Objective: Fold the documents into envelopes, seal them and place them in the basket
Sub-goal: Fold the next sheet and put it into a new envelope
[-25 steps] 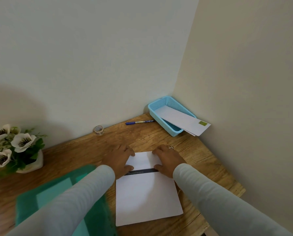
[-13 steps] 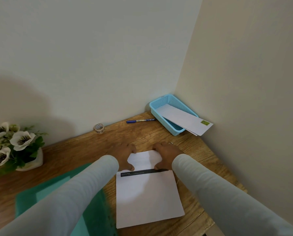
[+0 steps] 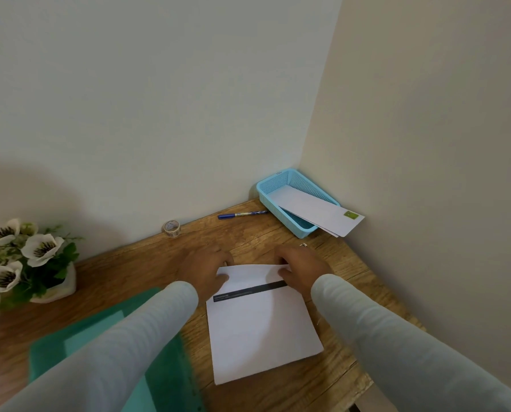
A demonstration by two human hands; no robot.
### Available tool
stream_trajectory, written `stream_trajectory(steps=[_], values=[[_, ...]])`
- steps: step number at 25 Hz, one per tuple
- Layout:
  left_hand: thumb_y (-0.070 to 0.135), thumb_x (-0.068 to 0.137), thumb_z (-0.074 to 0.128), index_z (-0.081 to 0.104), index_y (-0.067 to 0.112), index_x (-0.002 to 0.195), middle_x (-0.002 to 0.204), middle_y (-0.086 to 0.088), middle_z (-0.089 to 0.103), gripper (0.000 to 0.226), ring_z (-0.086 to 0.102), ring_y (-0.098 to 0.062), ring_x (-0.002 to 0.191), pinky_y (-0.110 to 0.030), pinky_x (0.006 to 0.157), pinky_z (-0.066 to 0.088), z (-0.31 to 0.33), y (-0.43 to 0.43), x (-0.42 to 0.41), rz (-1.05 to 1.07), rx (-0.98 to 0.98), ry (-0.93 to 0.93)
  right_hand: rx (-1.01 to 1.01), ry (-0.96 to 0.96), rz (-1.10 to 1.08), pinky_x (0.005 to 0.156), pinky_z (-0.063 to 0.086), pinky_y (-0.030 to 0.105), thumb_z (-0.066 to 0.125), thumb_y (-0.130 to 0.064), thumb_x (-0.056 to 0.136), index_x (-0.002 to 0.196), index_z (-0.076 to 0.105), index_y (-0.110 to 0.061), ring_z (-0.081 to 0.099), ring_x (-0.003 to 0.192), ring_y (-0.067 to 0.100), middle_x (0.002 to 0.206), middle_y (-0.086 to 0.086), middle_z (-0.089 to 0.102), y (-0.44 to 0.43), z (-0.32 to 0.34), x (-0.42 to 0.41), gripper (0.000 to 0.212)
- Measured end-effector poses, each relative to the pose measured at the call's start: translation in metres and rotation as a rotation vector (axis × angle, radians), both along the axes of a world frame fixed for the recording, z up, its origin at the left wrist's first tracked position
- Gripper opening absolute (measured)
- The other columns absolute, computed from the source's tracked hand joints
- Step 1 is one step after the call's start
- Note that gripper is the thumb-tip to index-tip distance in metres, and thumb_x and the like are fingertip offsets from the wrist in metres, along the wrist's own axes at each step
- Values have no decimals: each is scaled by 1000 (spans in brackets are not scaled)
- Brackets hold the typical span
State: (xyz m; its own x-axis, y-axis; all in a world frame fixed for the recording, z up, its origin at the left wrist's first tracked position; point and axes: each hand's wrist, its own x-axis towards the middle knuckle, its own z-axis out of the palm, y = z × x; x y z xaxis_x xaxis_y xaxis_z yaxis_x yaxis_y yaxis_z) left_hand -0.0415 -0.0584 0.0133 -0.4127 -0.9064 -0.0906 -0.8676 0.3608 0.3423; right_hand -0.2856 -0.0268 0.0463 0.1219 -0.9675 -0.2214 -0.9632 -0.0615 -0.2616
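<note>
A white document [image 3: 260,328] lies on the wooden desk [image 3: 135,269] in front of me, its far end folded back toward me so a black printed bar shows. My left hand [image 3: 202,270] pinches the fold's left corner, thumb on top of the paper. My right hand [image 3: 303,269] pinches the right corner the same way. A light blue basket [image 3: 266,190] stands in the far right corner with white envelopes [image 3: 316,214] resting in it and sticking out over its right rim.
A blue pen [image 3: 242,215] lies left of the basket. A roll of clear tape [image 3: 171,228] sits by the back wall. A pot of white flowers [image 3: 25,263] stands at the left. A green folder [image 3: 79,346] lies under my left arm. Walls close the back and right.
The folded flap has been drawn further toward me, and the black bar now sits lower on the sheet. Both hands stayed at the fold's corners.
</note>
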Motion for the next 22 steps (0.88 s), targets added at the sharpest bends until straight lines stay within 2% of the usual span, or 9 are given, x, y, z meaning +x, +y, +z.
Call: stream_trajectory(steps=[4, 6, 8, 11, 13, 15, 18, 20, 22], values=[[27, 95, 67, 69, 34, 107, 109, 14, 59, 13, 56, -13, 102, -19, 78, 39, 3, 11, -2, -20, -94, 133, -125, 20, 26, 92, 49, 29, 67, -27, 97, 113, 62, -28, 55, 106, 20, 115, -3, 63, 7, 5, -4, 17], [29, 94, 69, 68, 37, 103, 111, 14, 58, 12, 54, -13, 102, -16, 75, 39, -3, 21, -2, -49, -126, 139, -150, 28, 54, 94, 49, 30, 69, -33, 95, 116, 61, -31, 53, 112, 20, 121, -5, 61, 16, 2, -5, 23], [40, 94, 67, 64, 40, 108, 121, 16, 55, 15, 51, -11, 110, -14, 84, 38, -11, 34, -2, -81, -81, 106, -64, 20, 80, 103, 47, 34, 68, -46, 93, 127, 59, -33, 49, 125, 21, 135, -8, 56, 28, -5, -3, 37], [62, 92, 58, 58, 41, 123, 136, 18, 47, 38, 42, -9, 125, -21, 103, 33, -23, 51, -2, -90, 29, 50, 79, 7, 84, 116, 38, 41, 54, -71, 90, 145, 49, -32, 37, 141, 22, 155, -8, 40, 48, -23, 2, 67], [68, 94, 48, 53, 40, 135, 146, 15, 43, 50, 35, -12, 136, -31, 114, 28, -28, 57, -9, -90, 36, 17, 49, 37, 95, 122, 30, 43, 43, -70, 96, 151, 41, -30, 29, 148, 23, 162, -4, 31, 57, -36, 5, 68], [62, 100, 39, 43, 37, 147, 157, 9, 34, 54, 25, -18, 146, -39, 121, 18, -34, 61, -21, -104, -9, -60, 5, 65, 113, 126, 19, 43, 35, -60, 103, 155, 33, -29, 21, 153, 23, 166, -2, 23, 64, -49, 8, 61], [58, 103, 21, 16, 35, 160, 169, 1, 11, 61, 5, -27, 155, -48, 125, 4, -46, 63, -28, -83, -28, -210, -22, 92, 106, 125, 3, 39, 28, -55, 106, 160, 21, -31, 8, 157, 20, 171, -3, 12, 69, -64, 9, 60], [65, 97, 3, -3, 36, 160, 170, 1, -8, 70, -9, -29, 156, -52, 125, -2, -53, 62, -19, -10, 7, -275, -22, 119, 95, 121, -4, 36, 24, -58, 106, 162, 13, -30, 1, 158, 20, 172, -4, 6, 70, -71, 6, 64], [69, 95, 0, -14, 35, 159, 168, 0, -19, 74, -17, -30, 155, -52, 124, -6, -58, 61, -11, 47, 37, -299, -14, 168, 77, 123, -6, 39, 19, -62, 105, 164, 4, -26, -4, 158, 23, 172, -1, 0, 71, -75, 6, 70]])
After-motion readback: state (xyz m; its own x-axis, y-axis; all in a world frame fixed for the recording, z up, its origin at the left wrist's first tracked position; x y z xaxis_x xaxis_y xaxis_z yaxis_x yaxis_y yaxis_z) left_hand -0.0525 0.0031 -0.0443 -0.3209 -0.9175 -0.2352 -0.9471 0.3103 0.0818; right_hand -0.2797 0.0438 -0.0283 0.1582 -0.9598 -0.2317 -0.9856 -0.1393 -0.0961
